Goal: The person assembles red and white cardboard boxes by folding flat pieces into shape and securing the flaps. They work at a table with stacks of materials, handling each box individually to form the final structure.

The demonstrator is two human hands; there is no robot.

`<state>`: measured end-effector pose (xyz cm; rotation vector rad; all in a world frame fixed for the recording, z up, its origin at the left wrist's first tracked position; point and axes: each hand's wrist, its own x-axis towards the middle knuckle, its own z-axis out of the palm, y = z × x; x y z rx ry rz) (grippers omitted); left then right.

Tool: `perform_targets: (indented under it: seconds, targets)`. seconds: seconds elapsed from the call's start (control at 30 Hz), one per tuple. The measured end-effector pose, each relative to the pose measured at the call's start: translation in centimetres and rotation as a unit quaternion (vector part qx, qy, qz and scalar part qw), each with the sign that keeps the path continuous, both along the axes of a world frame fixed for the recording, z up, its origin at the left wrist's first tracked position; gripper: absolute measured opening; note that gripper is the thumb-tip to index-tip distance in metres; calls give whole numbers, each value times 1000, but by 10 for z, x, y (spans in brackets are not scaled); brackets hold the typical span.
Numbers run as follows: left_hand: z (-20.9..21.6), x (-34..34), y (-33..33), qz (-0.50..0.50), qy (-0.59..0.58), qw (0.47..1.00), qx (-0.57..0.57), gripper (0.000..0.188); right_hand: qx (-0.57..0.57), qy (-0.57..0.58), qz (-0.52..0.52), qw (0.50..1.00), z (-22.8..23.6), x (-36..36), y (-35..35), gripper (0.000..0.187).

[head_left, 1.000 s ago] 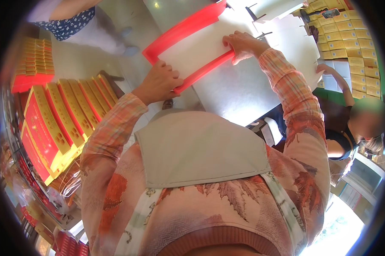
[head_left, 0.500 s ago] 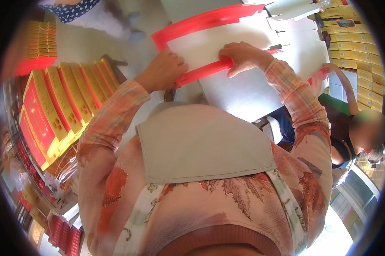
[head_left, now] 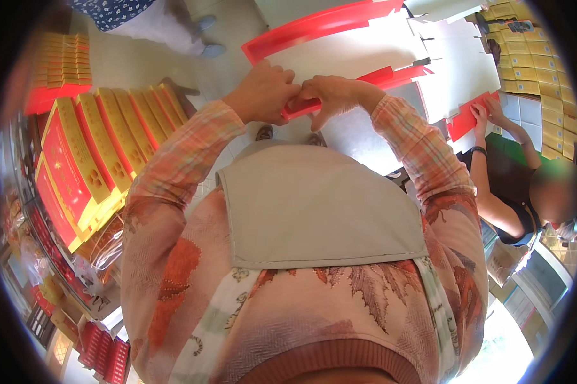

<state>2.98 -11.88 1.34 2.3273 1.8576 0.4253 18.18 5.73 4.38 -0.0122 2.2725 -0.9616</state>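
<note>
A red folded cardboard piece is held at the near edge of the white worktable. My left hand closes on its left end, fingers curled in. Close beside it, almost touching, my right hand grips the same piece between thumb and fingers. Beyond my right wrist, more red cardboard lies along the table; whether it joins the held piece is hidden by my hand. Farther back lies a long red cardboard strip with a raised edge.
Yellow-and-red boxes stand in a row at my left, more stacked behind. On the right, a co-worker's hands hold a red cardboard sheet. Yellow boxes pile up at far right. Another person stands at upper left.
My right hand has moved left along the red piece, up to my left hand. The co-worker has both hands on a red sheet now. The whole view has shifted slightly.
</note>
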Motion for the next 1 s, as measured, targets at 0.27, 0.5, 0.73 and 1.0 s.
perform_targets:
  seconds: [0.27,0.5,0.73,1.0]
  targets:
    - [-3,4,0,5,11,1000,-29,39,49,11,40,998,-2,5,-3,63]
    - [-1,6,-2,-11,8,999,-30,37,50,71,4,996,2,21,-6,58]
    - [0,-14,-17,-8,24,999,-20,26,288,237,-66,925,5,83,62,44]
    - [27,-33,-15,99,62,990,85,65,448,149,-175,864,-30,132,94,22]
